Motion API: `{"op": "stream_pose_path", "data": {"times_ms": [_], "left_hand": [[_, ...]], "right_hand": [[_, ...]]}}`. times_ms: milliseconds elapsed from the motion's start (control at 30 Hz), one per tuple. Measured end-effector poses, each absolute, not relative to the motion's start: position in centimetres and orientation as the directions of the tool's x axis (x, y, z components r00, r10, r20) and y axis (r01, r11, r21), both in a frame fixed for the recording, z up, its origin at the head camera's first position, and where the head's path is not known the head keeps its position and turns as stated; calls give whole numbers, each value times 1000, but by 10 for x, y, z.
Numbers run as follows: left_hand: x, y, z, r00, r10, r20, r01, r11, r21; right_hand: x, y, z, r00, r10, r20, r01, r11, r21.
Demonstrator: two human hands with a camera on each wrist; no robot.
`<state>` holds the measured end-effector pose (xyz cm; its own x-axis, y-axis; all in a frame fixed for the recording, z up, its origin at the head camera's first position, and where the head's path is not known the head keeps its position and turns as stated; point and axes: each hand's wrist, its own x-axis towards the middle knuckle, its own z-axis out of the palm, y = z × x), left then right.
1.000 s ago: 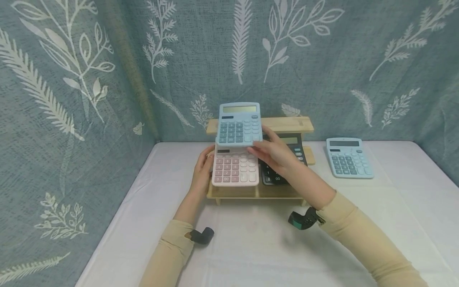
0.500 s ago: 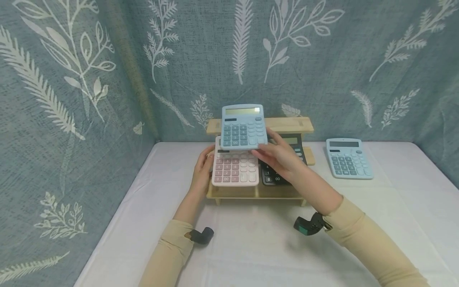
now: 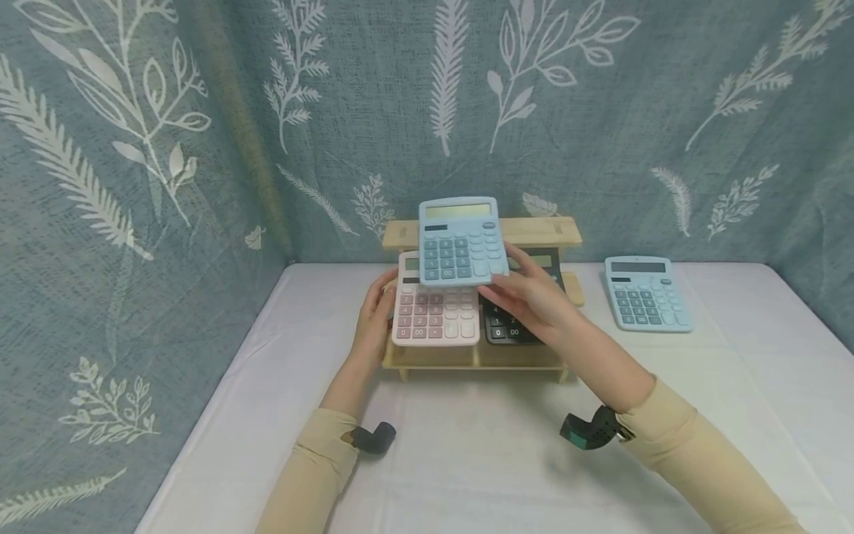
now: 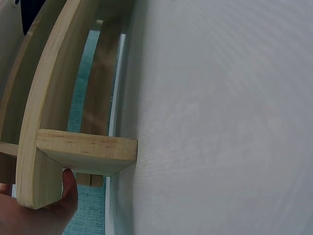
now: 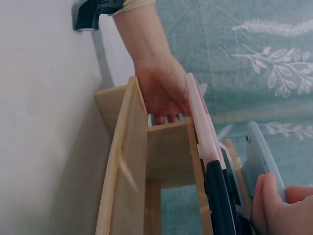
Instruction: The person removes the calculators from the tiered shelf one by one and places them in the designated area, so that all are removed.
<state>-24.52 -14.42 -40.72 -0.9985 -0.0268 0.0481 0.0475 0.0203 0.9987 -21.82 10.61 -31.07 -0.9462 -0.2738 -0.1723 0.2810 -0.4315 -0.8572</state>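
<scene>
In the head view my right hand [image 3: 537, 300] pinches the lower right corner of a light blue calculator [image 3: 463, 241], held above the rack with its keys facing me. That calculator overlaps the upper part of a pink-and-white calculator [image 3: 437, 330], which leans on the wooden rack [image 3: 440, 361]. Beside it leans a black calculator [image 3: 503, 330], partly covered by my right hand. My left hand [image 3: 372, 322] grips the rack's left side. The left wrist view shows that thumb against the wood. From the right wrist view, the blue calculator [image 5: 261, 156] stands apart from the leaning ones.
Another light blue calculator [image 3: 649, 295] lies on the white tablecloth [image 3: 467, 452] to the right of the rack. The rack's top shelf [image 3: 543, 231] runs behind the calculators. A patterned blue-green curtain [image 3: 400, 96] closes off the back and left side.
My right hand has carried the blue calculator rightward and slightly down in the head view, uncovering more of the pink calculator's top left. My left hand stays at the rack.
</scene>
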Motion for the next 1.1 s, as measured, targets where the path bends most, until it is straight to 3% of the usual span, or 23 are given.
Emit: {"op": "stream_pose_path", "data": {"times_ms": [1100], "left_hand": [[-242,-143,-404,-997,-29,78,77,26,997]], "right_hand": [[-179,154,-320,-942,-320,-105,251,-459,-852]]}}
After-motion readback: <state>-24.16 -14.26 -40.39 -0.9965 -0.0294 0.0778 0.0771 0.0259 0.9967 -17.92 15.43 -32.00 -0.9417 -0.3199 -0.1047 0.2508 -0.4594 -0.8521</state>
